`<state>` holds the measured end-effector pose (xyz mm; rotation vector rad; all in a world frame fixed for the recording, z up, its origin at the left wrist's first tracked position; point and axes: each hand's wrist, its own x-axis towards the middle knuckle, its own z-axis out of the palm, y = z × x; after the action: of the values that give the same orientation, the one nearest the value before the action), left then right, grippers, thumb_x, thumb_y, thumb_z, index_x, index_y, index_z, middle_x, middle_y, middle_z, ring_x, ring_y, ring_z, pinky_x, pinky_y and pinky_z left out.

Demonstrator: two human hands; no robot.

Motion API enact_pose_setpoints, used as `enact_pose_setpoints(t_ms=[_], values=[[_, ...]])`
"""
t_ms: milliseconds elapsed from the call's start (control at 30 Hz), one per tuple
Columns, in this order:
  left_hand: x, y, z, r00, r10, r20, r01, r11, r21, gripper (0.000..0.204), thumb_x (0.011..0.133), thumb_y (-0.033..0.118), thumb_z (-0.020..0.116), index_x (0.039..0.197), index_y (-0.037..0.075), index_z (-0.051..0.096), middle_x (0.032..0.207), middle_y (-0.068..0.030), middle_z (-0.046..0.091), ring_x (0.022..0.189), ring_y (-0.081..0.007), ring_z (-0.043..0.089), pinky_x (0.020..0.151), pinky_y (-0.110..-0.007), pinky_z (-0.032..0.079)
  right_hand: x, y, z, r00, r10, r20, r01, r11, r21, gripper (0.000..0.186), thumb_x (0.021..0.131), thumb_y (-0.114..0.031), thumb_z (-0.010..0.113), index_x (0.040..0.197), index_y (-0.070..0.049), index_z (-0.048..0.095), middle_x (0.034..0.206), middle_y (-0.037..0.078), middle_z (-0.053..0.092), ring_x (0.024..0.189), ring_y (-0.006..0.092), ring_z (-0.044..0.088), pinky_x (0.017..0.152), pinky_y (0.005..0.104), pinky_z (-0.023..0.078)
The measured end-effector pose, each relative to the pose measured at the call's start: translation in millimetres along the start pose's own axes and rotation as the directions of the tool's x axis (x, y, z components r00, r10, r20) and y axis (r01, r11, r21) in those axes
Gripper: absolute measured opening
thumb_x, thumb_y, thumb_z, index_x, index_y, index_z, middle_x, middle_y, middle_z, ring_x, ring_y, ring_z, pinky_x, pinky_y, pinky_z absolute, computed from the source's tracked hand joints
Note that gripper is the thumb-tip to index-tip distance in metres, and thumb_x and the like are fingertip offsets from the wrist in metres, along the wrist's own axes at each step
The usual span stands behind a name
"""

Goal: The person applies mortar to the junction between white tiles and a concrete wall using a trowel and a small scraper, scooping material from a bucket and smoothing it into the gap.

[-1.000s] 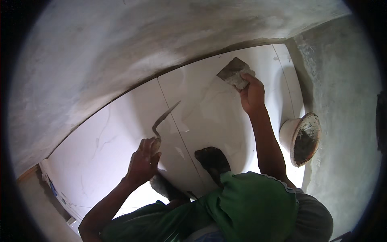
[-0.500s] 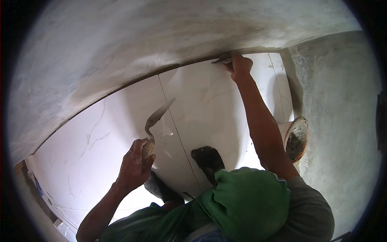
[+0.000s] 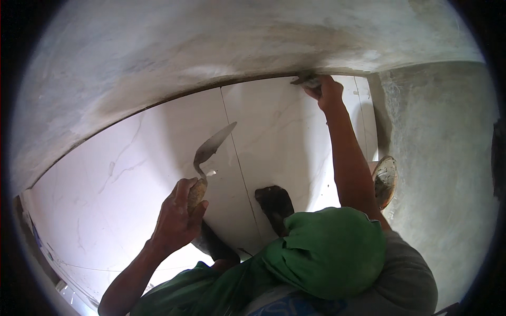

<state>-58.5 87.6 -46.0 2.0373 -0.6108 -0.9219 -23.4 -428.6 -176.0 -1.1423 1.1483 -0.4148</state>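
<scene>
As my left grip holds a grey leaf-shaped metal trowel, my right grip, nearer the grey plaster wall, clasps a thin dark scraper extending left.

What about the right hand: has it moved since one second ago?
Yes. Judged against the far wall, the right hand has moved forward: it was over the floor, short of the wall's lower edge, and now is close by that edge.

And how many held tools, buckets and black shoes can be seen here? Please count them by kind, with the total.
Trowel: 1
Scraper: 1
Bucket: 1
Black shoes: 2
Total: 5
</scene>
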Motion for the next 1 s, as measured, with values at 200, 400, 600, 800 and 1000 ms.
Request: enact_pose_setpoints(t_ms=[200, 400, 600, 800, 1000], values=[[-10, -14, 2, 0.997, -0.064, -0.043, 0.066, 0.997, 0.038, 0.046, 0.097, 0.004, 0.07, 0.135, -0.002, 0.046, 0.114, -0.0316, 0.068, 0.103, -0.0457, 0.074, 0.085, -0.05, 0.059, -29, 11, -51, 0.957, -0.256, 0.134, 0.286, 0.904, -0.319, 0.023, 0.104, -0.013, 0.062, 0.105, 0.005, 0.076, 0.106, 0.014, 0.074, 0.087, 0.0246, 0.076, 0.079, 0.0365, 0.068], [-6, -10, 6, 0.992, -0.122, -0.029, 0.123, 0.991, 0.053, 0.045, 0.097, 0.004, 0.07, 0.135, -0.001, 0.047, 0.113, -0.031, 0.068, 0.1, -0.0462, 0.073, 0.083, -0.05, 0.059, -28, 23, -50, 0.761, -0.506, 0.406, 0.537, 0.14, -0.832, 0.027, 0.102, -0.02, 0.064, 0.118, -0.001, 0.076, 0.111, 0.018, 0.079, 0.093, 0.0321, 0.078, 0.084, 0.0389, 0.064], [-3, -5, 9, 0.993, -0.113, -0.023, 0.113, 0.993, 0.018, 0.045, 0.1, 0.007, 0.07, 0.136, -0.002, 0.045, 0.112, -0.0346, 0.068, 0.099, -0.0529, 0.072, 0.085, -0.054, 0.058, 25, 65, -57, 0.219, -0.671, 0.708, 0.684, -0.412, -0.602, 0.046, 0.097, -0.008, 0.066, 0.142, -0.001, 0.065, 0.143, 0.023, 0.069, 0.129, 0.0402, 0.069, 0.103, 0.0476, 0.061], [2, -2, 11, 0.99, -0.143, 0.008, 0.142, 0.989, 0.052, 0.046, 0.099, 0.007, 0.071, 0.137, -0.003, 0.045, 0.113, -0.0356, 0.068, 0.102, -0.054, 0.071, 0.086, -0.053, 0.058, 40, 83, -58, 0.235, -0.611, 0.756, 0.638, -0.49, -0.594, 0.054, 0.093, -0.009, 0.068, 0.147, -0.003, 0.062, 0.156, 0.021, 0.06, 0.142, 0.0364, 0.061, 0.102, 0.0446, 0.063], [7, -3, 15, 0.994, -0.1, -0.032, 0.102, 0.993, 0.059, 0.042, 0.097, 0.005, 0.071, 0.131, 0.0, 0.048, 0.111, -0.0259, 0.069, 0.096, -0.0426, 0.073, 0.082, -0.049, 0.059, 32, 73, -56, 0.427, -0.419, 0.801, 0.601, -0.53, -0.598, 0.06, 0.089, -0.009, 0.066, 0.148, 0.0, 0.06, 0.156, 0.023, 0.059, 0.141, 0.0357, 0.062, 0.096, 0.0444, 0.065]])
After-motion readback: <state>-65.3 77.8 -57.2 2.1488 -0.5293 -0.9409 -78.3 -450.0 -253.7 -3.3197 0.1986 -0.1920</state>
